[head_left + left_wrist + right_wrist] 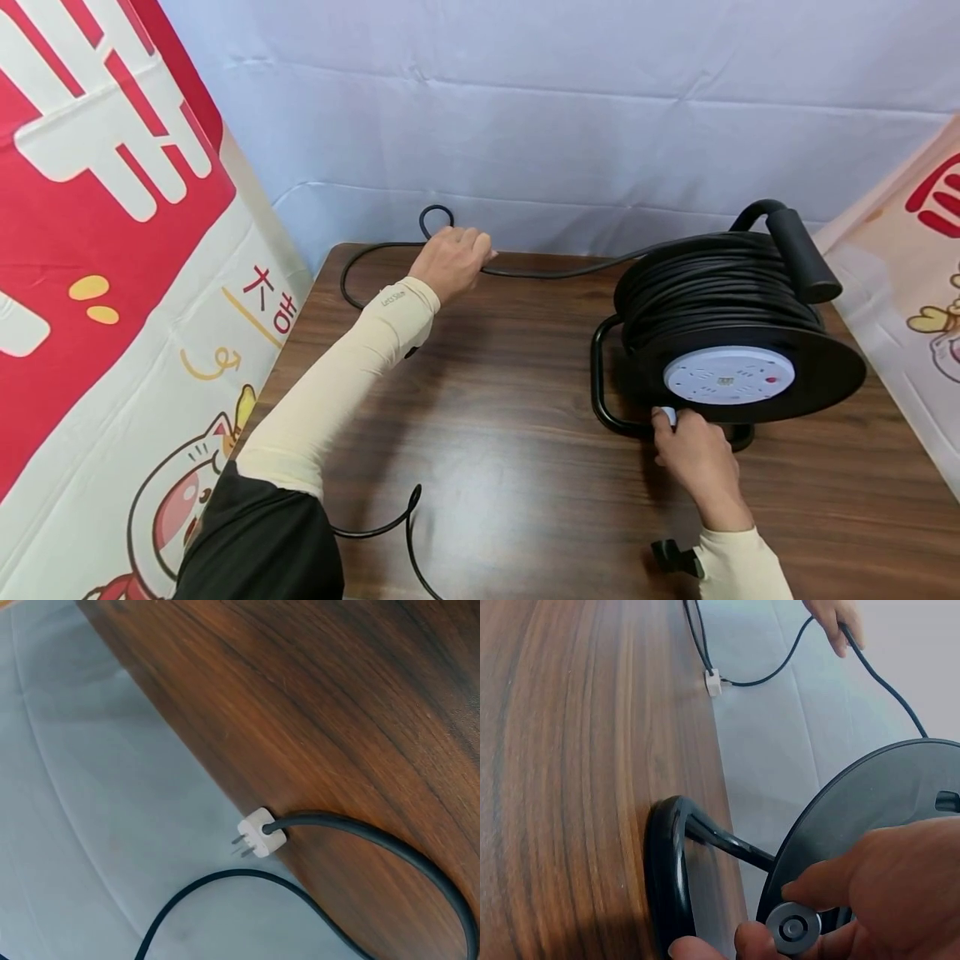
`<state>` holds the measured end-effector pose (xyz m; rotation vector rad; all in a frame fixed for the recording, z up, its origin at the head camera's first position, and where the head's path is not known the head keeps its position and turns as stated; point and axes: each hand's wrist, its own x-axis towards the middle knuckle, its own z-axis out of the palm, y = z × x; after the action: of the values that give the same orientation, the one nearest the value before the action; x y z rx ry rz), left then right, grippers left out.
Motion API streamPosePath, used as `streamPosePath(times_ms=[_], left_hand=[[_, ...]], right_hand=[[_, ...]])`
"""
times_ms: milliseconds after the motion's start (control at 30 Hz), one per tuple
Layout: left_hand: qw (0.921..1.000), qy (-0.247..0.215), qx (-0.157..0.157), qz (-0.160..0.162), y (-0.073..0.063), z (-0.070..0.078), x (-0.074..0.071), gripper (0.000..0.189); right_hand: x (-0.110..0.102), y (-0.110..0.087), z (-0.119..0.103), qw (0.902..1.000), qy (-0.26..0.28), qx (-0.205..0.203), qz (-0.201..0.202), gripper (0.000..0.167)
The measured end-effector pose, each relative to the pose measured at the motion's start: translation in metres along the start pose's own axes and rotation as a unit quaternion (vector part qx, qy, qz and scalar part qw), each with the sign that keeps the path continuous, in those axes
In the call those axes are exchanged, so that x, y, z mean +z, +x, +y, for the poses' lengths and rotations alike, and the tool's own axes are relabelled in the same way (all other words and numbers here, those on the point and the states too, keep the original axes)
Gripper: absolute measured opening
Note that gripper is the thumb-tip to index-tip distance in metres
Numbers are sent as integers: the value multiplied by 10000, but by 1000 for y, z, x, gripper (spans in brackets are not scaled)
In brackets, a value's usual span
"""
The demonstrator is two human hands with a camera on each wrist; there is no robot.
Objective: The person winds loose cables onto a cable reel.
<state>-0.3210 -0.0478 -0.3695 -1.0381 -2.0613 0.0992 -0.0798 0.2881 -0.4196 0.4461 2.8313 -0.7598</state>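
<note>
A black cable reel (825, 375) stands on the right of the table, thickly wound with black cable (712, 279). Its pale round socket panel (727, 375) faces up toward the head camera. At the reel's front, my right hand (697, 458) pinches a round grey knob (793, 928) between thumb and fingers. Toward the back edge of the table, my left hand (453, 260) grips the cable, which runs from there to the reel. A white plug (262, 832) with metal prongs lies at the table's edge in the left wrist view.
Loose loops of cable (347, 275) lie by the left hand, and another stretch (412, 533) crosses the front of the table. The reel's tubular stand (597, 367) and grip bar (804, 254) stick out. Light cloth (525, 142) hangs behind; printed banners (187, 300) flank the table.
</note>
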Motion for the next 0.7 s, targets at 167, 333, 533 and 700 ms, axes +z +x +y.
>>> streamPosePath(times_ms=[167, 333, 533, 700], left_hand=[[10000, -6, 67, 12, 2, 4, 0, 47], [9999, 30, 122, 113, 4, 7, 2, 46], [9998, -119, 61, 173, 6, 9, 2, 48], [9997, -223, 69, 121, 9, 12, 1, 45]], right_hand=[[1, -2, -4, 9999, 109, -107, -7, 51], [1, -3, -7, 9995, 248, -180, -14, 51], [2, -4, -12, 9991, 352, -246, 44, 49], [4, -4, -15, 9985, 460, -277, 119, 50]])
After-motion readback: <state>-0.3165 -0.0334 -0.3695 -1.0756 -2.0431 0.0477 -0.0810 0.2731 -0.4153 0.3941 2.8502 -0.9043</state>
